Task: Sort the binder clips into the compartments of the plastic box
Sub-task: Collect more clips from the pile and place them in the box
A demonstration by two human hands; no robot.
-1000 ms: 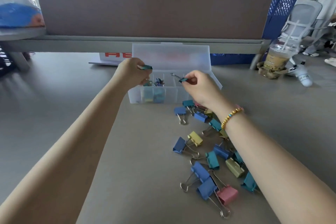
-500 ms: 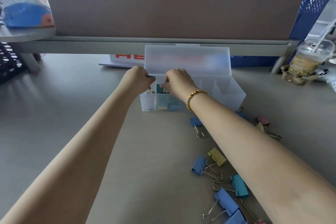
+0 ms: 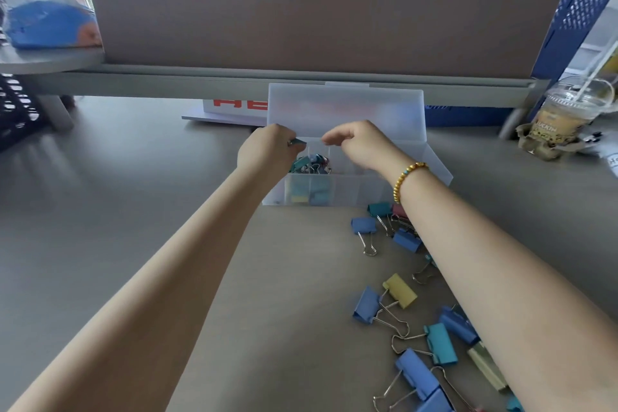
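Note:
A translucent plastic box [image 3: 364,192] stands open on the desk, its lid [image 3: 346,110] upright behind it. Several small clips [image 3: 311,164] lie in a left compartment. My left hand [image 3: 267,152] hovers over the box's left end and pinches a small teal binder clip [image 3: 297,143]. My right hand [image 3: 363,147] hangs above the middle compartments with curled fingers, and no clip shows in them. Several loose clips lie on the desk in front of the box, under my right forearm: a blue one [image 3: 364,225], a yellow one [image 3: 400,289], a teal one [image 3: 440,343].
A brown partition panel [image 3: 317,10] runs along the back of the desk. An iced drink cup [image 3: 565,114] in a carrier stands at the far right. A white sheet with red letters [image 3: 230,109] lies behind the box. A blue cap [image 3: 50,25] rests on a shelf at the upper left.
My right hand carried a teal clip to the box, dipped into the left compartments and has risen without it. My left hand stays over the box's left end with its clip.

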